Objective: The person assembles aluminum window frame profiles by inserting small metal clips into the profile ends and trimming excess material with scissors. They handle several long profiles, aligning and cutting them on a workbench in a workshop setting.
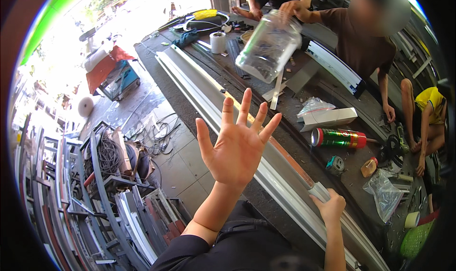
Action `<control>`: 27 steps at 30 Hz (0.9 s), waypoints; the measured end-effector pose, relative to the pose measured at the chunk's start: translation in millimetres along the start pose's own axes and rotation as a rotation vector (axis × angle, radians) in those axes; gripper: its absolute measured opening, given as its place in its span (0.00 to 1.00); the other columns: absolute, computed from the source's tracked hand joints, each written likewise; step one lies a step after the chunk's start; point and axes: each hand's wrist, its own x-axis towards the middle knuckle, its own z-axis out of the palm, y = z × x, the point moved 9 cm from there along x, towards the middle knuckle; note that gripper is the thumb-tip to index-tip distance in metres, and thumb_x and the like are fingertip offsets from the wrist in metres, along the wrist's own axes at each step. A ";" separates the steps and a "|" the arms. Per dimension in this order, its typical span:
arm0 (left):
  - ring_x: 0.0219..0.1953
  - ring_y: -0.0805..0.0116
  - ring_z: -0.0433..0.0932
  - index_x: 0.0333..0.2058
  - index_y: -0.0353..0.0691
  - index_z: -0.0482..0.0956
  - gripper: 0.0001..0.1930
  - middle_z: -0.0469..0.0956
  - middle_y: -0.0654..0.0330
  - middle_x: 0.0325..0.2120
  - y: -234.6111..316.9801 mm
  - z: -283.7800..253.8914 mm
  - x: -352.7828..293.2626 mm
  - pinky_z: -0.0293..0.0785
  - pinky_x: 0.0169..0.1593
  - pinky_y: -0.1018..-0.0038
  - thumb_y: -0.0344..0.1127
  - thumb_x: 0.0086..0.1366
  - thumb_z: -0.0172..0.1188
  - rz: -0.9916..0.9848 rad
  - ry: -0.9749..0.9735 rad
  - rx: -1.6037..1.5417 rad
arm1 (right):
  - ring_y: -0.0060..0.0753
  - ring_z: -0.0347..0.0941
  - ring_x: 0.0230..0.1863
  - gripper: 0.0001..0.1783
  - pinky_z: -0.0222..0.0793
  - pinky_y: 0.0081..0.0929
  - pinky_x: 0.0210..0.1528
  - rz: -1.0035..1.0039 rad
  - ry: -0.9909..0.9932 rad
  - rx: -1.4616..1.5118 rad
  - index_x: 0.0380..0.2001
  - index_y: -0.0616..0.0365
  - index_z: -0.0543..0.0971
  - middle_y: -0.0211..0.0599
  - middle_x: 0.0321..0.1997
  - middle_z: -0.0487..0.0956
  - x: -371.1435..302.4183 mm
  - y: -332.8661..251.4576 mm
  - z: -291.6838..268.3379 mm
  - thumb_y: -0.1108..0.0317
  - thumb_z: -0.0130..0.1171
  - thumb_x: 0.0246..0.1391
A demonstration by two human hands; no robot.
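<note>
My left hand (235, 152) is raised in the middle of the head view, palm toward me and fingers spread, holding nothing. Behind it, long pale metal profiles (285, 200) run diagonally along the table's near edge. An orange-brown strip (290, 161) lies along one of them. At the lower right my right hand (331, 207) grips a ribbed, light grey profile piece (319, 191), its thumb on top; whether this piece is separate from the long profiles I cannot tell. Across the table a person's hand (292, 9) is at the mouth of a clear plastic jar (270, 45), which is tilted.
On the dark worktable (266, 86) are a green-and-red can (338, 138), a white box (330, 118), a tape measure (335, 164), a clear plastic bag (384, 192) and a white roll (218, 42). Metal offcuts (137, 219) and coiled cable (107, 152) crowd the left. Other people sit opposite.
</note>
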 end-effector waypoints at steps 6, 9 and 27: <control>0.68 0.44 0.62 0.61 0.51 0.70 0.35 0.58 0.52 0.70 -15.7 -33.8 -6.4 0.49 0.73 0.35 0.71 0.70 0.46 -0.093 0.009 -0.107 | 0.50 0.81 0.24 0.28 0.75 0.37 0.29 -0.043 0.006 -0.080 0.29 0.59 0.84 0.46 0.22 0.82 2.4 -1.0 1.1 0.45 0.81 0.38; 0.68 0.45 0.64 0.61 0.42 0.70 0.28 0.58 0.40 0.70 4.6 -64.7 2.2 0.57 0.73 0.48 0.58 0.76 0.46 -0.154 -0.083 0.143 | 0.50 0.82 0.25 0.27 0.76 0.39 0.29 -0.060 -0.024 -0.043 0.27 0.55 0.82 0.45 0.22 0.83 1.9 3.7 5.5 0.42 0.79 0.40; 0.65 0.53 0.70 0.64 0.37 0.68 0.22 0.67 0.43 0.66 -47.7 -195.9 69.7 0.62 0.71 0.55 0.43 0.80 0.43 0.037 -0.087 2.003 | 0.56 0.81 0.27 0.32 0.76 0.46 0.32 -0.057 -0.061 0.063 0.24 0.63 0.80 0.50 0.21 0.81 -0.5 19.5 21.7 0.41 0.77 0.40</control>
